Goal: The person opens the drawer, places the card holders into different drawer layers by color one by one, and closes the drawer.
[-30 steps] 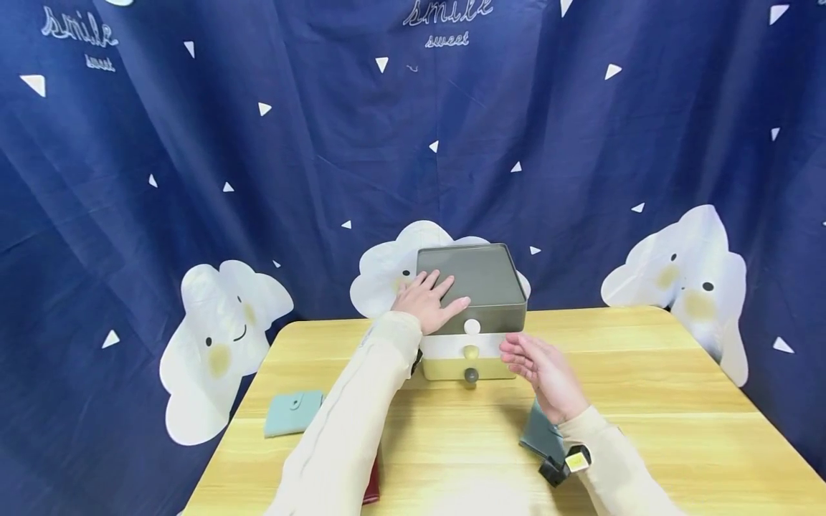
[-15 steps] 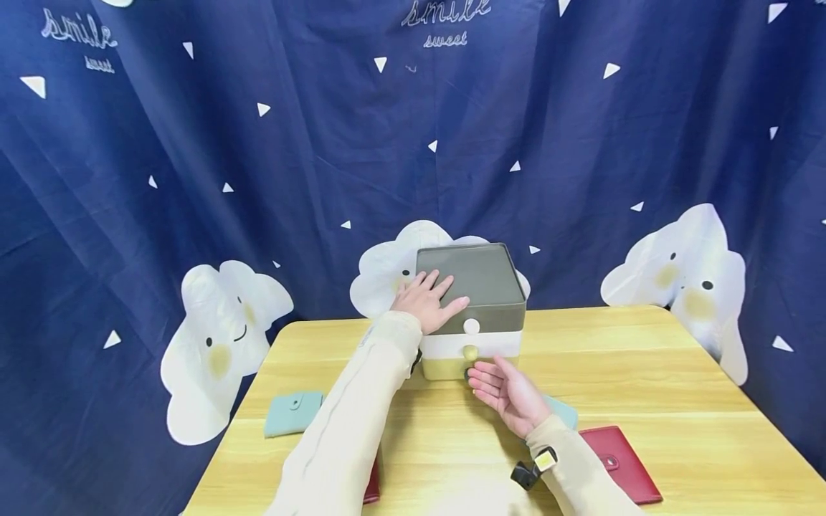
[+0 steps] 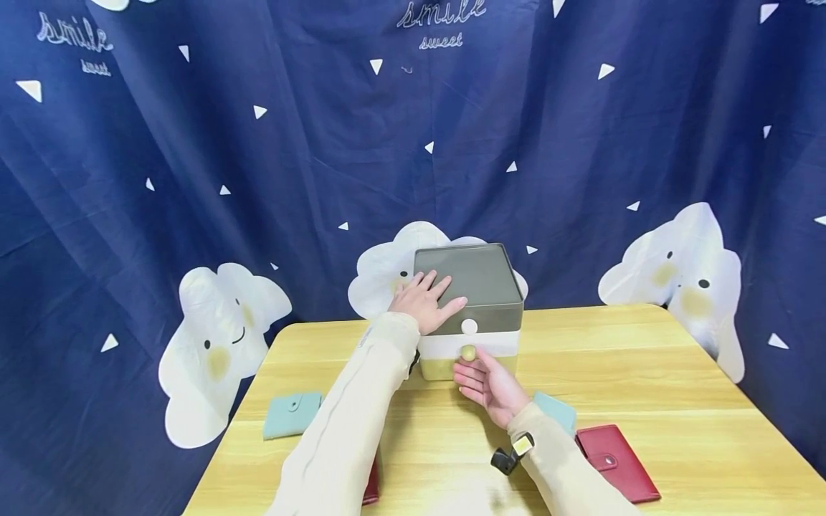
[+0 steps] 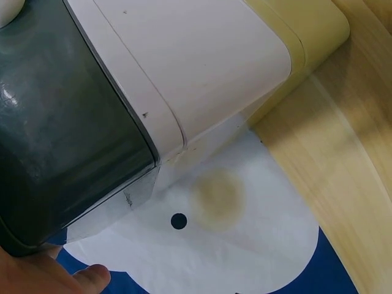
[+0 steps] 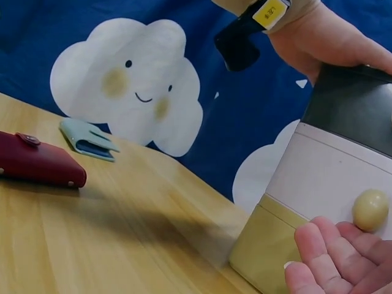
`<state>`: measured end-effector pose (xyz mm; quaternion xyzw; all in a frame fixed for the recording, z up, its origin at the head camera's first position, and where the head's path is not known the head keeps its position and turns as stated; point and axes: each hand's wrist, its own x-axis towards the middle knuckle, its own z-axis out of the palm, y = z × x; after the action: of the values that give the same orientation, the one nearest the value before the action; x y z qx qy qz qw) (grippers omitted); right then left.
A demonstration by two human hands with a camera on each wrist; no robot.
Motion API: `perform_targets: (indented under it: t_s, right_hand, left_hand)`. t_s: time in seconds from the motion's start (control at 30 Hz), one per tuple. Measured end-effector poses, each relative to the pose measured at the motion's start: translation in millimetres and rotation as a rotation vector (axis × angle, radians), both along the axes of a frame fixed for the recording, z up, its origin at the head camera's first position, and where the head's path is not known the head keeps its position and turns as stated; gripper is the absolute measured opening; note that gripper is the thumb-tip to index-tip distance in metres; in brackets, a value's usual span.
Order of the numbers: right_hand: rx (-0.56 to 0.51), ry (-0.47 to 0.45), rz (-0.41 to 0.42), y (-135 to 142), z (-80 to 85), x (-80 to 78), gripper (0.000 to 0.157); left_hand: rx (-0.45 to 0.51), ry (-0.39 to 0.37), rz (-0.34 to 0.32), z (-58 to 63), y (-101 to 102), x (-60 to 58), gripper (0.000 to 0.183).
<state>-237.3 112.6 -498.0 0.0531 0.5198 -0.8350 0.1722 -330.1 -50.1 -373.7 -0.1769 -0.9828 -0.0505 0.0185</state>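
Observation:
A small drawer box with a dark green top [image 3: 484,276], a white middle drawer and a yellow bottom drawer stands at the table's back. My left hand [image 3: 426,304] rests on its top, fingers spread over the left front corner. At the front my right hand [image 3: 495,390] is palm-up with relaxed fingers. Its thumb is beside the yellow knob [image 3: 467,352] of the white drawer, and in the right wrist view the fingers [image 5: 318,242] lie just below that knob [image 5: 370,210]. I see no pinch on it. The bottom drawer's dark knob is hidden behind this hand.
Light blue wallets lie at left [image 3: 292,416] and by my right forearm [image 3: 556,413]. A red wallet [image 3: 619,462] sits farther right; another red item [image 3: 372,484] is mostly covered by my left sleeve. A dark blue curtain [image 3: 310,143] hangs behind the wooden table [image 3: 645,380].
My right hand has moved left from the box's right front edge to beneath the yellow knob. The red and light blue wallets at right have come into view. The left hand keeps its place.

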Motion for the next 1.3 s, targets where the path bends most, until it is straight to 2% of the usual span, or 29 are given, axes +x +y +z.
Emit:
perform_targets:
  t_s: [0.37,0.93,1.3]
  right_hand:
    - [-0.047,-0.005,-0.052,-4,-0.9,-6.9,0.05]
    - [-0.062,-0.01,-0.094,-6,-4.1,-11.0,0.044]
    - [-0.043,-0.02,-0.095,-10,-8.8,-2.6,0.039]
  left_hand:
    - [0.01,0.005,0.011,-0.9,0,-0.2,0.086]
    - [0.021,0.003,0.003,3.6,3,-1.9,0.085]
    - [0.031,0.011,-0.005,1.2,-1,1.0,0.084]
